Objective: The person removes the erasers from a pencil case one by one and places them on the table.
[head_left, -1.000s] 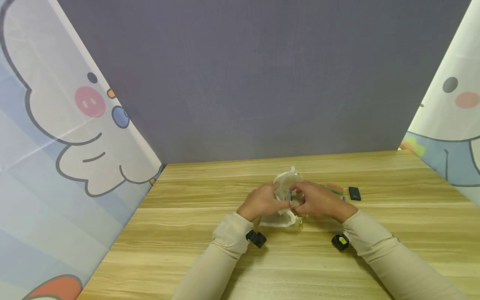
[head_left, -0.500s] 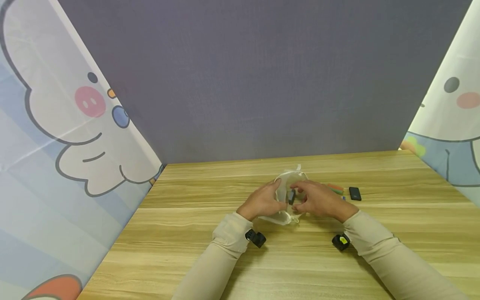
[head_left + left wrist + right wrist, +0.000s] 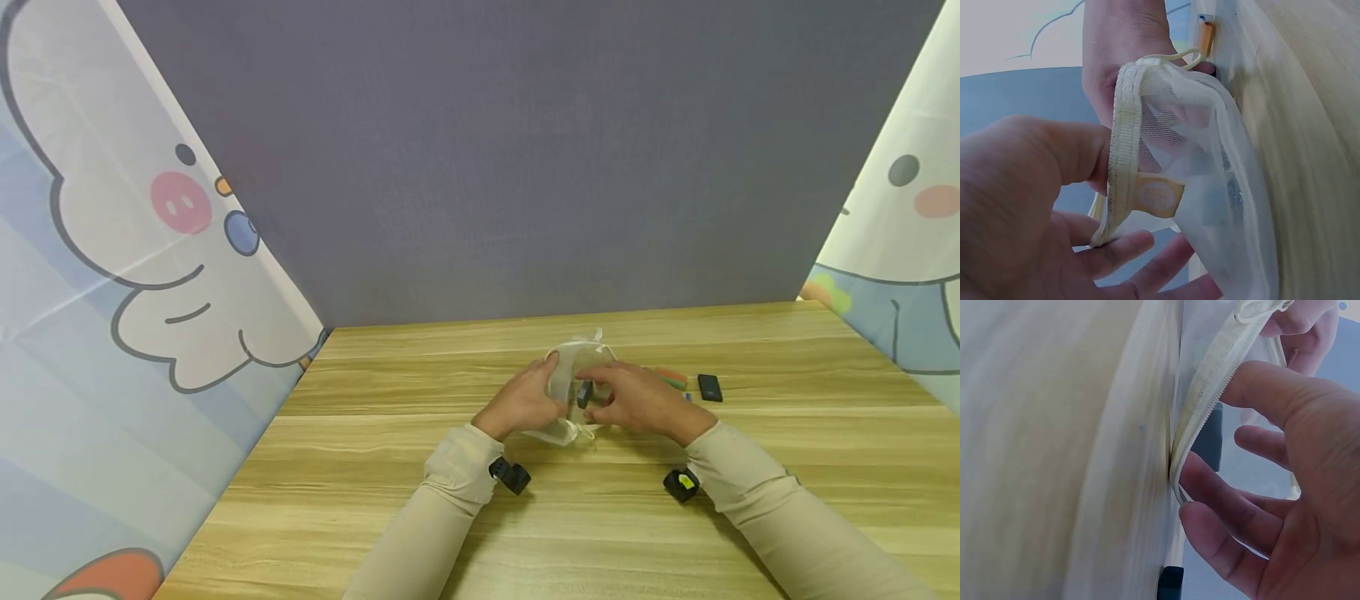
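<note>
White mesh pouch [image 3: 567, 385] mouth-up, gripped at its rim by both hands: left [image 3: 522, 402]; right [image 3: 636, 401].

Materials and finishes at the bench.
Mesh pouch [image 3: 573, 375]: sheer white netting, woven cream tape hem [image 3: 1124, 144], matt. Bench [image 3: 525, 517]: pale wood-grain laminate, smooth, slight sheen. Sleeves [image 3: 780, 517]: beige knit cloth. Small black block [image 3: 709, 387]: smooth plastic.

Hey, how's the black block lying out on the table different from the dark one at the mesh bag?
The black block lies alone on the table, untouched, right of both hands. The dark block sits at the mouth of the mesh bag, between the left hand and right hand. Both are small and dark.
</note>
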`<state>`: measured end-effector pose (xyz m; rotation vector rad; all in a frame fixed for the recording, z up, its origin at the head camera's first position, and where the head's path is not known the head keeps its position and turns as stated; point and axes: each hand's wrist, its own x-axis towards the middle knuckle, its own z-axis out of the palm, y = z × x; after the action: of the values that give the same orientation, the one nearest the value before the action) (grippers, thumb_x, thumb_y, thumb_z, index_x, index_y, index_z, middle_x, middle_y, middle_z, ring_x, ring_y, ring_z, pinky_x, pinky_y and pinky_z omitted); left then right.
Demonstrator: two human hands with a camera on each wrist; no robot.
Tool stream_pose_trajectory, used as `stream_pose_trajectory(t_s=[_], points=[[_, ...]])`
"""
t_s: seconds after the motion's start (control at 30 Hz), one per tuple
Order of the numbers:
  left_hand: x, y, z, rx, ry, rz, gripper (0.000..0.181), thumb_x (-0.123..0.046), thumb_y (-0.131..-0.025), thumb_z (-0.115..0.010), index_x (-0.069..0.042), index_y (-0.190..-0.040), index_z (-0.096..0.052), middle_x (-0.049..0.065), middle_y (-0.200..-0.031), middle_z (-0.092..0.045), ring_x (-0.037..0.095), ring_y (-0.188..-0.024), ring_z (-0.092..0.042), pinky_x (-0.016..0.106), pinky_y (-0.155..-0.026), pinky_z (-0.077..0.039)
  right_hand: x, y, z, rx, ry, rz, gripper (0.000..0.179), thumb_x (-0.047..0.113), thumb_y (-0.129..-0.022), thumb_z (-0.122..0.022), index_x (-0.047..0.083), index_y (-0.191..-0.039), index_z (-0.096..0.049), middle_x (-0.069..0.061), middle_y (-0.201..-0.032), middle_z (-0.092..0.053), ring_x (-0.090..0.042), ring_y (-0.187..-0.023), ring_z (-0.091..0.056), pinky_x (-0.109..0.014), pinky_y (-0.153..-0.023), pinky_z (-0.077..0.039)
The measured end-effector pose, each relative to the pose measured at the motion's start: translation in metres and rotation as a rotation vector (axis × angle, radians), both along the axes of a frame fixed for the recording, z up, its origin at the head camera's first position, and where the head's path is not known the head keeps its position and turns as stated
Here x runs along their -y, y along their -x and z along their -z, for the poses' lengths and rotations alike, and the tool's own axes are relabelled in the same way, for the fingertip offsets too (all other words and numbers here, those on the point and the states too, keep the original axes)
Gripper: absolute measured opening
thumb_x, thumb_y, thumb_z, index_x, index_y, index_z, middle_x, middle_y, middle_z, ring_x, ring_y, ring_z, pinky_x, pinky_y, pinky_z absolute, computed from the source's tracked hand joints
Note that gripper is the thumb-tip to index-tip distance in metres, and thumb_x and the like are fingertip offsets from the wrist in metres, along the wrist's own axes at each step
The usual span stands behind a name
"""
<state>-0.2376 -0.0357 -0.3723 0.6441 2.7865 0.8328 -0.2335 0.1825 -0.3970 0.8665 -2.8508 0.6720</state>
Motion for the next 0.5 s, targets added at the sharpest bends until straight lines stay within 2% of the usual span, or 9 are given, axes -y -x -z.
stream_pose_trajectory(t_s=[0.3,0.5], points=[[0.0014,0.004,0.0062,-0.043,-0.059,0.033,0.092,-0.012,-0.084,-0.068,-0.016,-0.162,-0.02,0.006,-0.162,-0.029,0.021,-0.145,-0.032,0.041,-0.114,-0.032,-0.0006,-0.0013,-0.0019,-0.032,-0.047,0.051,0.052,0.03,-0.088,-0.076,0.014,-0.136,-0.064,-0.017,-0.127,-0.062,-0.017,-0.083,-0.06,-0.041,-0.065,-0.052],[0.0012,0.0065,0.0099,-0.049,-0.077,0.043,0.09,-0.01,-0.086,-0.065,-0.015,-0.163,-0.018,0.006,-0.164,-0.025,0.02,-0.148,-0.026,0.04,-0.117,-0.027,-0.0016,-0.0016,-0.0019,-0.038,-0.065,0.074,0.051,0.033,-0.089,-0.076,0.015,-0.136,-0.065,-0.018,-0.129,-0.062,-0.029,-0.095,-0.066,-0.049,-0.067,-0.054]])
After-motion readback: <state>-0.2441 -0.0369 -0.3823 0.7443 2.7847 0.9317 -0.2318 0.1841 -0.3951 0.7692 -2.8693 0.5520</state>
